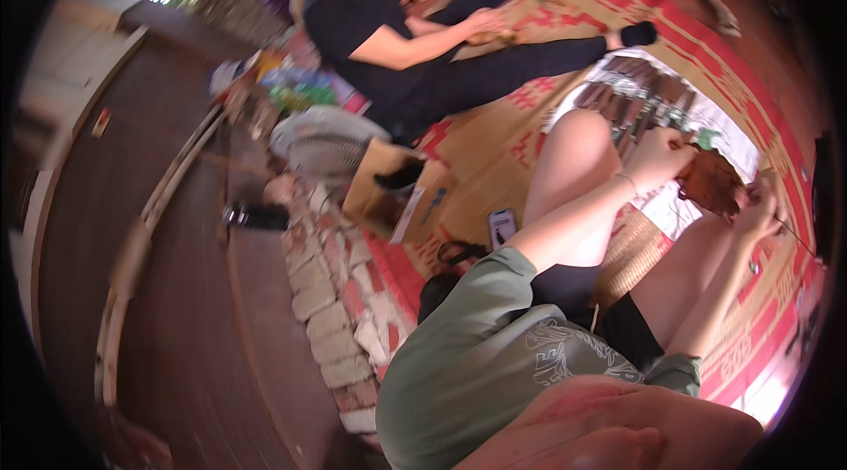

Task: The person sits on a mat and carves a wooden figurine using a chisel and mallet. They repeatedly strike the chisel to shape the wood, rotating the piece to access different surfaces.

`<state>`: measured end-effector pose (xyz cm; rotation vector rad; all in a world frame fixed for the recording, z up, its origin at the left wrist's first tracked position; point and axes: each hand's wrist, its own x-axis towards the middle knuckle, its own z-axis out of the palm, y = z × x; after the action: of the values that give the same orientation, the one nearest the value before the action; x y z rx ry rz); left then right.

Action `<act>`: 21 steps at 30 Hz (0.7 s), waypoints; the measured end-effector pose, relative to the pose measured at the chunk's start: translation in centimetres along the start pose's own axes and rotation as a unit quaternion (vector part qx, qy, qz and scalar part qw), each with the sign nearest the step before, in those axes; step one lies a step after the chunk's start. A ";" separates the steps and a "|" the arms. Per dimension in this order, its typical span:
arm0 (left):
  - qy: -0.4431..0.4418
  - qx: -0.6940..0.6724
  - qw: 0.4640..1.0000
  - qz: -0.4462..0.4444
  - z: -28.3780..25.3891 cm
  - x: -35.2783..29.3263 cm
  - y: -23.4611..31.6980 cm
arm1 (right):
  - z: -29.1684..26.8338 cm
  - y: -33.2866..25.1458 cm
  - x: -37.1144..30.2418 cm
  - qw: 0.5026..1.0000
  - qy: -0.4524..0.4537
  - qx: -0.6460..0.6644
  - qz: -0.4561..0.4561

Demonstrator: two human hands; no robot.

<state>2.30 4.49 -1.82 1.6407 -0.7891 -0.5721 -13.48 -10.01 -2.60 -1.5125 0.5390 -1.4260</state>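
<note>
Above my raised knees, my left hand (660, 158) has its fingers closed at the upper edge of a crinkled brown leaf-like sheet (711, 181). A small green piece (706, 138) shows just beyond those fingertips. My right hand (760, 208) pinches the lower right edge of the same sheet, and a thin dark strand sticks out beside it. The sheet hangs between both hands; blur hides its finer detail. Beyond my left hand, several dark brown strips (618, 100) with shiny bits lie on a white sheet (745, 139).
A red and tan mat (494, 139) covers the floor. Left of me are a phone (502, 227), an open cardboard box (375, 183), a grey fan (322, 139), a brick edge (322, 316) and a black bottle (256, 216). Another person (388, 38) sits working across from me.
</note>
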 end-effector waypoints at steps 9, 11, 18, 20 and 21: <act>0.106 -0.022 0.994 -0.006 -1.4 -1.6 -0.9 | 12.0 1.1 7.5 0.980 -0.176 0.093 -0.005; 0.108 -0.037 0.992 -0.048 -2.1 -1.9 -0.4 | 14.2 0.6 5.9 0.967 -0.204 0.152 -0.001; 0.161 -0.034 0.985 -0.059 -3.0 -1.8 -2.8 | 20.9 0.7 -0.7 0.908 -0.287 0.288 0.105; 0.148 -0.043 0.985 -0.083 -3.0 -1.4 -2.1 | 22.0 1.9 -0.8 0.900 -0.299 0.309 0.064; 0.179 -0.024 0.982 -0.053 -3.0 -1.7 -2.9 | 22.0 0.8 -1.5 0.892 -0.316 0.302 0.118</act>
<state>3.93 7.97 -4.10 1.6861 -0.4217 -0.3503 6.97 -1.80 -1.03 -1.2376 -0.1253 -0.7328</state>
